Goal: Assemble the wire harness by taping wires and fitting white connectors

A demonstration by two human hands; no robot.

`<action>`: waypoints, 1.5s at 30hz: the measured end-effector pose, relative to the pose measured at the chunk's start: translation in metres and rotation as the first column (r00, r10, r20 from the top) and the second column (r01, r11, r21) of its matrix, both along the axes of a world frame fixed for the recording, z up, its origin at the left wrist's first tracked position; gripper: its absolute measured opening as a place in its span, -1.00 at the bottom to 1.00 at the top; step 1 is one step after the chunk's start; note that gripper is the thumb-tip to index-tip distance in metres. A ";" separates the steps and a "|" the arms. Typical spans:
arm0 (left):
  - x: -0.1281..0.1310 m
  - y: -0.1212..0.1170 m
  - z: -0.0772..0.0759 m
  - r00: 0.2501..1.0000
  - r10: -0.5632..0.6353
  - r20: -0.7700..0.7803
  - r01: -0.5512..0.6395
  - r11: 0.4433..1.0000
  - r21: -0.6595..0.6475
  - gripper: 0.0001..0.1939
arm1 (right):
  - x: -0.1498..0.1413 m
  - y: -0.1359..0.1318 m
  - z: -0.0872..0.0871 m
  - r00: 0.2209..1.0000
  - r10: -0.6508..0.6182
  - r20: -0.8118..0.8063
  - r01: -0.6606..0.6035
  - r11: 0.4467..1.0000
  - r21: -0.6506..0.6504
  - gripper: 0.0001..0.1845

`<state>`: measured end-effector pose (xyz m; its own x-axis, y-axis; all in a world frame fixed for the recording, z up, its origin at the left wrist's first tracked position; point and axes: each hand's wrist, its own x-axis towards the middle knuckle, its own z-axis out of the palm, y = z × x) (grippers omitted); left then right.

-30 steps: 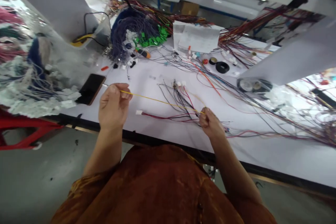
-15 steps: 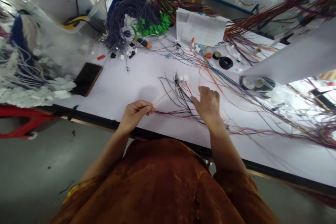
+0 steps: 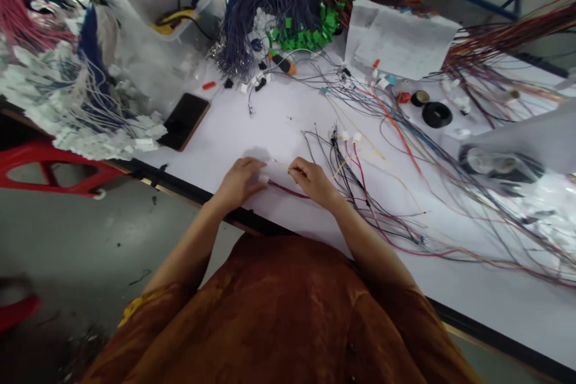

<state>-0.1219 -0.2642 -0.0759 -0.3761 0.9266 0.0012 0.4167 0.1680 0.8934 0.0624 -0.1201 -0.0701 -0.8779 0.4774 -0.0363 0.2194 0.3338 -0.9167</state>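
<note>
We hold the yellow wire (image 3: 282, 165) in our right hand (image 3: 289, 171), pinched between thumb and fingers close to its end. That end pokes out to the left, just above the counter (image 3: 243, 132), towards our left hand (image 3: 260, 175). Our left hand is open, its thumb and fingers parted around a white plug (image 3: 264, 179); we cannot tell whether they touch it. Red wires (image 3: 288, 191) run from this plug to the right, passing below our right hand.

Beyond our right hand lies a loose bunch of black wires (image 3: 344, 165), with two small white plugs (image 3: 351, 137) beside its far end. To the left of our left hand, a phone (image 3: 186, 122) lies near a heap of white plugs on wires (image 3: 103, 132). Farther back on the counter we have a screwdriver (image 3: 282, 63) near a pile of green plugs (image 3: 310, 33), and sheets of paper (image 3: 400, 39) to their right. A roll of black tape (image 3: 437, 114) lies in front of the paper, on the right.
</note>
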 end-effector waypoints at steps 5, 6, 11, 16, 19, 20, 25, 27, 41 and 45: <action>0.002 -0.006 -0.015 0.996 0.034 0.085 -0.031 0.999 -0.041 -0.83 | 0.001 -0.006 -0.016 0.998 0.018 0.056 -0.016 0.999 -0.045 -0.77; 0.004 -0.005 -0.015 0.979 0.063 0.196 -0.056 0.998 -0.037 -0.81 | 0.001 -0.007 -0.015 0.998 0.014 0.054 -0.011 0.999 -0.053 -0.76; 0.011 -0.002 -0.017 0.731 0.160 0.664 -0.169 0.984 -0.051 -0.70 | 0.004 -0.010 -0.006 0.998 -0.025 0.050 0.027 0.999 -0.037 -0.75; 0.017 -0.001 -0.024 0.546 0.185 0.817 -0.214 0.974 -0.078 -0.68 | 0.006 -0.010 0.004 0.999 -0.019 0.041 0.013 0.991 0.136 -0.77; 0.017 -0.002 -0.024 0.531 0.164 0.831 -0.200 0.978 -0.066 -0.67 | 0.006 -0.011 0.008 0.998 -0.008 0.067 -0.008 0.972 0.235 -0.77; 0.017 -0.002 -0.024 0.528 0.159 0.834 -0.193 0.979 -0.064 -0.67 | 0.007 -0.011 0.009 0.997 -0.004 0.082 -0.018 0.964 0.267 -0.78; 0.017 -0.002 -0.018 0.557 0.172 0.812 -0.181 0.980 -0.084 -0.66 | 0.007 -0.015 0.019 0.982 -0.009 0.190 -0.069 0.915 0.397 -0.77; 0.018 -0.002 -0.015 0.599 0.170 0.782 -0.175 0.981 -0.079 -0.67 | 0.007 -0.018 0.022 0.972 -0.041 0.233 -0.069 0.893 0.445 -0.76; 0.024 -0.010 0.001 0.828 0.053 0.558 -0.045 0.999 -0.027 -0.71 | 0.008 -0.035 0.013 0.990 -0.003 0.143 -0.058 0.906 0.419 -0.78; 0.026 -0.008 0.000 0.829 0.055 0.557 -0.053 0.998 -0.020 -0.69 | 0.006 -0.037 0.012 0.989 0.006 0.147 -0.073 0.890 0.451 -0.75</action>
